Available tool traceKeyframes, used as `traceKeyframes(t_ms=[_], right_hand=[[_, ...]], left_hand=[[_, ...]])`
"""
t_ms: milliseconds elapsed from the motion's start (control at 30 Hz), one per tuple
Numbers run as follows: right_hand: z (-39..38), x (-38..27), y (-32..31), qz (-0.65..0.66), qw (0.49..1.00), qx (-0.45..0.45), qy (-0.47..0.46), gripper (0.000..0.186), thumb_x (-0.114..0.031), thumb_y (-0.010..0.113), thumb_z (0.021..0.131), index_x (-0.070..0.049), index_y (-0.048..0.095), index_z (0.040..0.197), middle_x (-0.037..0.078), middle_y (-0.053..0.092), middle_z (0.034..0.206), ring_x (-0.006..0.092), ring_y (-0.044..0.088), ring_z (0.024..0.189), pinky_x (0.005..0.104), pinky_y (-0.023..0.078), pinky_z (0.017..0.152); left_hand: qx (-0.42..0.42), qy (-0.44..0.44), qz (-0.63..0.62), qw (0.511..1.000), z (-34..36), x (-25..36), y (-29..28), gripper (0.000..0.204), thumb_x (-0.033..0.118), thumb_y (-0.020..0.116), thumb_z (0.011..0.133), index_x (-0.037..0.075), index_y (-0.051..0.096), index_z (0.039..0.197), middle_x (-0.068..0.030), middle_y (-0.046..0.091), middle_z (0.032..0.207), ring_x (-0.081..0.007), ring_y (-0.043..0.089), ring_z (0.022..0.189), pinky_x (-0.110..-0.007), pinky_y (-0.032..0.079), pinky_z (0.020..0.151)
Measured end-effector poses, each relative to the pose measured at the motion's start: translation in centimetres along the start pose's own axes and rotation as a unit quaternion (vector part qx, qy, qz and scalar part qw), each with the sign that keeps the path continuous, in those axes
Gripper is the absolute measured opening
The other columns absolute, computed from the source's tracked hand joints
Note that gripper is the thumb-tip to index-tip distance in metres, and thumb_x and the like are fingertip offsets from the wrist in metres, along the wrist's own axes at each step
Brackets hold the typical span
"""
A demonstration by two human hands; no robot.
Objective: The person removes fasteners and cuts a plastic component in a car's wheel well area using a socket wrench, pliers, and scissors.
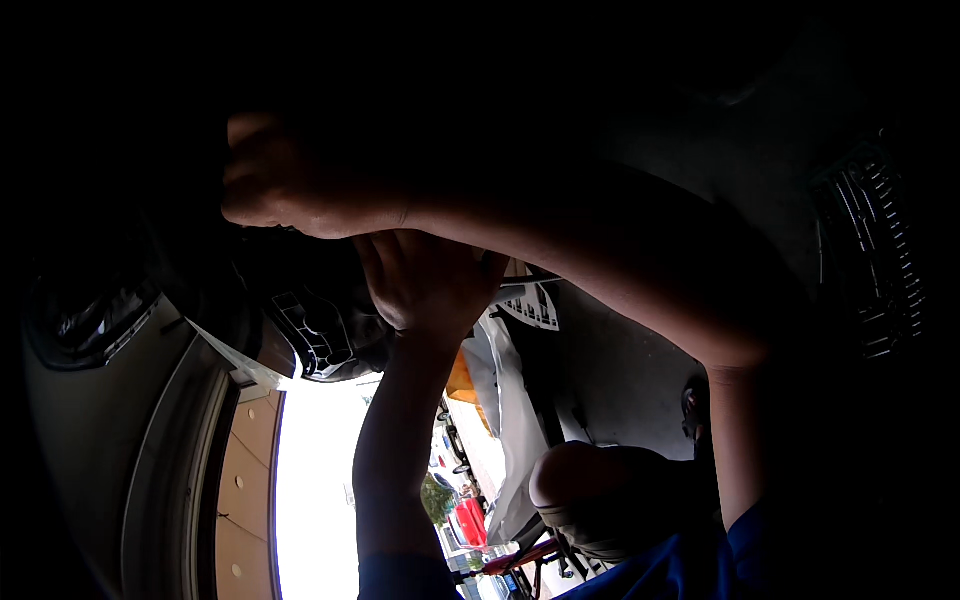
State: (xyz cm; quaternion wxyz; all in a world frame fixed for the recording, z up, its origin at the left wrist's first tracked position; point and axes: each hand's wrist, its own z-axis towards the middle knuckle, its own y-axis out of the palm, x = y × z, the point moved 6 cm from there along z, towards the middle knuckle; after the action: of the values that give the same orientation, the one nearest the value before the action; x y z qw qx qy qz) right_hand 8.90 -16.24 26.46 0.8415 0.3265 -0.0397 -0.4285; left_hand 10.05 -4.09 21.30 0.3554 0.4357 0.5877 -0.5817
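Very little light falls on the hands. My right forearm crosses in front from the right, and at its end my right hand is closed; whatever its fingers hold is lost in the dark. Below that wrist my left hand reaches up, thumb side to the right. My right forearm covers its fingertips, so what it touches cannot be seen. Just left of and below my left hand is a black panel with pale-edged buttons, seemingly part of a vehicle's interior.
Strong daylight enters through an opening at lower left, beside a tan panel. A pale translucent sheet hangs right of my left forearm. Further off is a red vehicle. A dark ribbed part stands far right. A bent knee shows below.
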Motion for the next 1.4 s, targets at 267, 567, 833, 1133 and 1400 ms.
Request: traceKeyframes(t_ms=[267, 567, 833, 1133, 1400], right_hand=[[0.2, 1.0, 1.4, 0.040, 0.989, -0.135, 0.034, 0.017, -0.009, 0.063, 0.085, -0.006, 0.061, 0.069, 0.000, 0.058, 0.070, 0.0120, 0.056, 0.076, 0.0258, 0.050, 0.065], [-0.3, -0.5, 0.0, -0.053, 0.998, 0.031, -0.009, 0.022, -0.010, 0.068, 0.081, -0.011, 0.054, 0.065, -0.003, 0.052, 0.059, 0.0101, 0.054, 0.069, 0.0247, 0.047, 0.062], [0.6, 0.2, -0.5, -0.069, 0.995, -0.065, -0.018, 0.018, -0.008, 0.068, 0.081, -0.009, 0.057, 0.067, -0.003, 0.057, 0.064, 0.0103, 0.057, 0.071, 0.0245, 0.051, 0.066], [0.7, 0.6, -0.1, -0.036, 0.999, -0.034, -0.012, 0.014, -0.006, 0.065, 0.083, -0.008, 0.062, 0.069, -0.001, 0.060, 0.063, 0.0147, 0.062, 0.079, 0.0279, 0.053, 0.063], [-0.4, -2.5, 1.1, -0.201, 0.969, -0.130, 0.058, 0.009, -0.012, 0.066, 0.084, -0.006, 0.069, 0.078, 0.002, 0.067, 0.076, 0.0143, 0.065, 0.081, 0.0281, 0.056, 0.070]], left_hand=[[-0.011, 0.001, -0.004, 1.000, -0.2, 0.1, 0.9, 0.093, 0.072, 0.045, 0.086, 0.003, 0.032, 0.147, -0.0392, 0.036, 0.138, -0.0568, 0.040, 0.127, -0.065, 0.035, 0.104], [-0.057, -0.030, -0.047, 0.997, -1.0, -0.1, 1.1, 0.095, 0.071, 0.048, 0.085, 0.008, 0.024, 0.151, -0.0344, 0.019, 0.149, -0.0538, 0.027, 0.136, -0.064, 0.027, 0.109], [-0.006, -0.021, -0.013, 1.000, 0.9, 0.1, -0.4, 0.079, 0.065, 0.049, 0.088, 0.002, 0.048, 0.135, -0.0357, 0.038, 0.139, -0.0571, 0.038, 0.128, -0.062, 0.039, 0.103], [0.038, -0.016, -0.031, 0.999, 0.7, 0.2, -1.0, 0.079, 0.063, 0.050, 0.087, 0.001, 0.049, 0.135, -0.0364, 0.038, 0.139, -0.0591, 0.038, 0.128, -0.061, 0.041, 0.102], [0.095, -0.031, -0.084, 0.991, -1.2, -0.5, -0.7, 0.064, 0.050, 0.062, 0.085, -0.004, 0.059, 0.120, -0.0229, 0.061, 0.108, -0.0382, 0.063, 0.097, -0.049, 0.052, 0.083]])
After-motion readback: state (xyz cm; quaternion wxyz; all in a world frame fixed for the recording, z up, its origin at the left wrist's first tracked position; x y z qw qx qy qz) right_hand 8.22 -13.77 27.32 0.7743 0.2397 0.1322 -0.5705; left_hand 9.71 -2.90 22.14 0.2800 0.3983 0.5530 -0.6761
